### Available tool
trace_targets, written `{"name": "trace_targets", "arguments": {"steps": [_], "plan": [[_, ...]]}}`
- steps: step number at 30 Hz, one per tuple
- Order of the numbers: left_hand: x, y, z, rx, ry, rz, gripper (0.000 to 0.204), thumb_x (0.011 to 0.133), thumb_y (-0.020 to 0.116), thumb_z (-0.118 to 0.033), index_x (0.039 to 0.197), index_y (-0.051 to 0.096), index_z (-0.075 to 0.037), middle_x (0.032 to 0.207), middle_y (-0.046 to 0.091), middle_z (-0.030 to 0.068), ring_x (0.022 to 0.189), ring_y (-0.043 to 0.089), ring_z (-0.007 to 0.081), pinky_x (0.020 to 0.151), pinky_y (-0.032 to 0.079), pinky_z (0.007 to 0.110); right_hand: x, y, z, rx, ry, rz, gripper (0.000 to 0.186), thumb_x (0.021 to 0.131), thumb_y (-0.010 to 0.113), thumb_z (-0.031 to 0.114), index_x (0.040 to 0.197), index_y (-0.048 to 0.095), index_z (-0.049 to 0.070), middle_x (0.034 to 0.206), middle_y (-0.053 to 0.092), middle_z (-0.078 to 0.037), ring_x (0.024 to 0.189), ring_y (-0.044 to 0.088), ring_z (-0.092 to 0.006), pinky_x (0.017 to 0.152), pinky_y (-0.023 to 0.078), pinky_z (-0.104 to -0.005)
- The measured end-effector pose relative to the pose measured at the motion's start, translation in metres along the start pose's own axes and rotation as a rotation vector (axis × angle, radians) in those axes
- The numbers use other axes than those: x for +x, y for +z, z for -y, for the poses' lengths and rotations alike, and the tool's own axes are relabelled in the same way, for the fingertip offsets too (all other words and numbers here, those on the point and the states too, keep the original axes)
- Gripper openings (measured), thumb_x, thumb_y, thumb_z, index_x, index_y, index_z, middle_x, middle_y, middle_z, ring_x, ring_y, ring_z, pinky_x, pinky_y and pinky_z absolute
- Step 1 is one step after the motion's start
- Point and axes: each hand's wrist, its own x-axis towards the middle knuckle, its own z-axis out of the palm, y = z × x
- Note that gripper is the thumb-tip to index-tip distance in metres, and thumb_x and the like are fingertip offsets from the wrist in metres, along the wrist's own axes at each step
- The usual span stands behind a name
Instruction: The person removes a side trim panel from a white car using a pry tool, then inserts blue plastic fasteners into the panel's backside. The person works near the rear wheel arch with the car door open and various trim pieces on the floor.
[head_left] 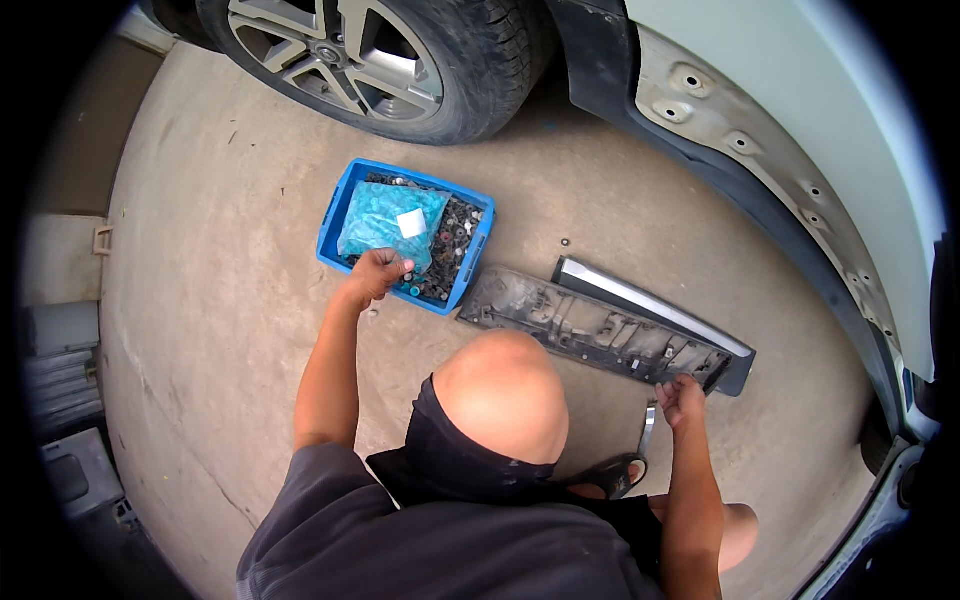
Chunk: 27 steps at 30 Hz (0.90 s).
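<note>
My left hand (380, 275) pinches the lower edge of a clear bag of small teal parts (380, 215) with a white label. The bag lies in a blue tray (331, 235) of mixed small clips and fasteners (456, 238). My right hand (682, 403) has loosely bent fingers, somewhat apart, at the right end of a long, dusty dark plastic panel (570, 325), which overlaps another panel with a silver strip (655, 306). A metal strip-like tool (648, 428) lies below that hand.
A car wheel (340, 60) stands above the tray. The car's side (820, 150), with an exposed holed strip, curves along the right. My bent knee (495, 400) and sandalled foot (615, 475) are below the panels. Grey boxy objects (75, 470) stand at far left.
</note>
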Motion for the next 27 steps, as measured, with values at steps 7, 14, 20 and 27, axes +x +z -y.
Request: {"name": "trace_targets", "arguments": {"steps": [7, 14, 20, 27], "plan": [[-0.013, 0.056, -0.018, 1.009, 0.061, -0.154, 0.036, 0.085, 0.074, -0.035, 0.096, 0.072, 0.000, 0.106, 0.071, 0.0219, 0.097, 0.069, 0.0386, 0.083, 0.054, 0.049, -0.007, 0.000, -0.001, -0.096, -0.050, 0.035, 0.016, 0.087, 0.052, 0.002, 0.079, 0.053, 0.016, 0.070, 0.038, 0.002, 0.055, 0.041, -0.0120, 0.071, 0.060, -0.0421], [-0.009, 0.070, -0.035, 0.882, 0.212, -0.128, 0.029, 0.087, 0.073, -0.026, 0.097, 0.070, 0.002, 0.090, 0.070, 0.0167, 0.082, 0.068, 0.0293, 0.072, 0.053, 0.043, -0.032, 0.024, 0.012, -0.252, -0.194, 0.038, 0.011, 0.087, 0.053, 0.003, 0.086, 0.060, 0.012, 0.073, 0.046, 0.002, 0.062, 0.047, -0.0116, 0.069, 0.059, -0.0366], [-0.106, 0.133, -0.182, -0.052, 0.293, 0.600, 0.021, 0.095, 0.069, -0.020, 0.095, 0.067, 0.001, 0.061, 0.047, -0.0046, 0.050, 0.038, 0.0047, 0.045, 0.028, 0.023, -0.187, 0.152, 0.045, -0.899, -0.915, 0.695, 0.044, 0.101, 0.059, 0.033, 0.119, 0.060, -0.008, 0.096, 0.068, -0.016, 0.086, 0.068, -0.0243, 0.080, 0.053, -0.0321], [-0.166, 0.163, -0.293, 0.123, 0.496, 0.776, 0.025, 0.096, 0.069, -0.025, 0.087, 0.069, -0.002, 0.061, 0.048, -0.0052, 0.054, 0.039, 0.0046, 0.048, 0.028, 0.024, -0.252, 0.178, 0.102, -0.848, -1.364, 0.764, 0.026, 0.100, 0.058, 0.024, 0.108, 0.058, -0.001, 0.086, 0.062, -0.021, 0.079, 0.059, -0.0434, 0.069, 0.047, -0.0469]]}}
